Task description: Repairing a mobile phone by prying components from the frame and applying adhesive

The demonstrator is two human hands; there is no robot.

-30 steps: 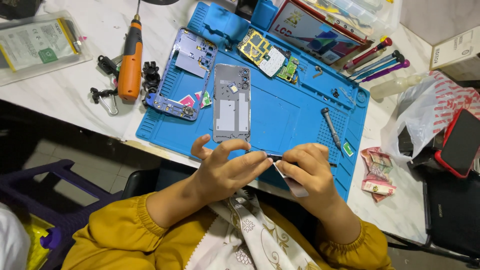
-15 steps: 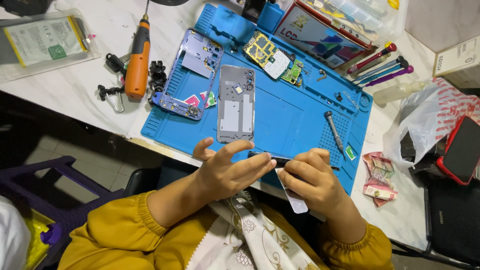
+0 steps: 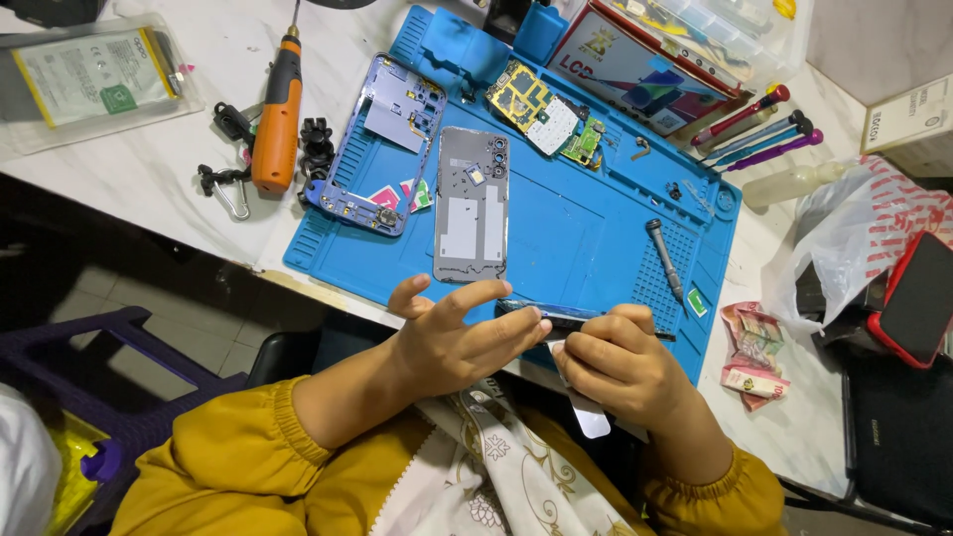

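Both hands — left (image 3: 452, 342), right (image 3: 620, 367) — pinch a dark phone screen (image 3: 556, 316) edge-on; grey back cover (image 3: 472, 203) (on blue mat (image 3: 586, 238)) lies just beyond.

White film strip (image 3: 588, 417) now further peeled, hanging lower.

— What sits on the blue mat (image 3: 586, 228)?
— A grey back cover (image 3: 472, 203) mid-mat, a purple frame (image 3: 382, 154) at its left edge, circuit boards (image 3: 544, 114) near the top.
— And off it?
— An orange screwdriver (image 3: 278, 114) left, pens (image 3: 759, 129) right, banknotes (image 3: 752, 349) at the desk's right edge.
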